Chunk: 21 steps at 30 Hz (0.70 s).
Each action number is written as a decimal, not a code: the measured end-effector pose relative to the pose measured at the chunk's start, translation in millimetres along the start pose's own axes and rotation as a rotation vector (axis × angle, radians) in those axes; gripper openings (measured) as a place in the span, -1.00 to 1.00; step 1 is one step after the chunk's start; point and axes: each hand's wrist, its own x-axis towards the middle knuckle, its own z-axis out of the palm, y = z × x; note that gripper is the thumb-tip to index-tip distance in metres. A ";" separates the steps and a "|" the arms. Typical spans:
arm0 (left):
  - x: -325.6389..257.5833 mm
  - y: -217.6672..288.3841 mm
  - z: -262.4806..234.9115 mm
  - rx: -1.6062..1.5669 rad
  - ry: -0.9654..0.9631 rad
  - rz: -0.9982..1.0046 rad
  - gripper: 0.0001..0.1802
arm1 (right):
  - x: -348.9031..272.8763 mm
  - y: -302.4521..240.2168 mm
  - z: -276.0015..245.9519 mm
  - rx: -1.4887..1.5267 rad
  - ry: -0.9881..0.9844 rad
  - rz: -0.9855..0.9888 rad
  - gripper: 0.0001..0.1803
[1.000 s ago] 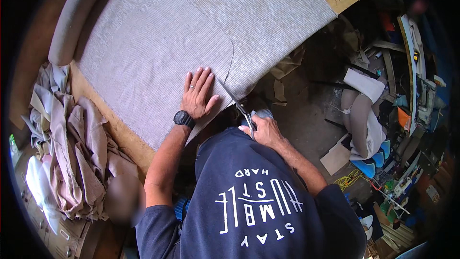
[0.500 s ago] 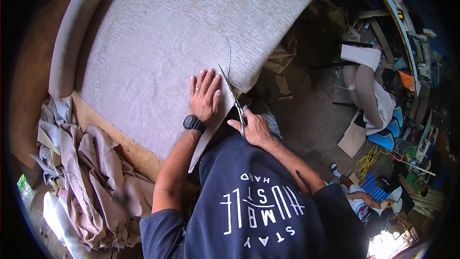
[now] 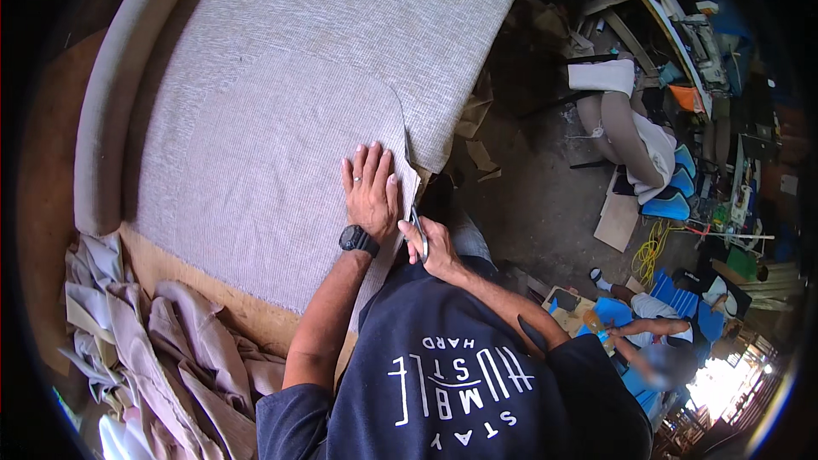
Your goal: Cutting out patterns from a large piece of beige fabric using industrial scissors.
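Flat, left hand spread on ribbed grey fabric — right hand gripping scissors

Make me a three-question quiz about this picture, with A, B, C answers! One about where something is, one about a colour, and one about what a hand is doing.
1. Where does the left hand lie?
A. on the grey fabric
B. on the floor
C. on the crumpled beige cloth

2. What colour is the wristwatch?
A. red
B. black
C. yellow

3. What is the right hand doing?
A. lying open and empty
B. gripping scissors
C. holding a cup

Answers: 1 A, the palm lies flat on the fabric near the cut edge. 2 B, the band and face are dark black. 3 B, its fingers close round the scissor handles.
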 end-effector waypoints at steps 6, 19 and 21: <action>-1.4 -3.7 -4.0 -0.063 0.004 -0.014 -0.50 | 6.1 -8.3 6.1 0.029 0.007 0.035 -0.42; -0.9 -6.9 -5.4 -0.123 0.017 -0.009 -0.50 | 15.8 -17.9 5.3 -0.018 -0.004 0.022 -0.44; -0.7 -5.5 -6.2 -0.134 0.016 -0.008 -0.50 | 20.3 -16.2 2.5 -0.015 -0.021 0.016 -0.43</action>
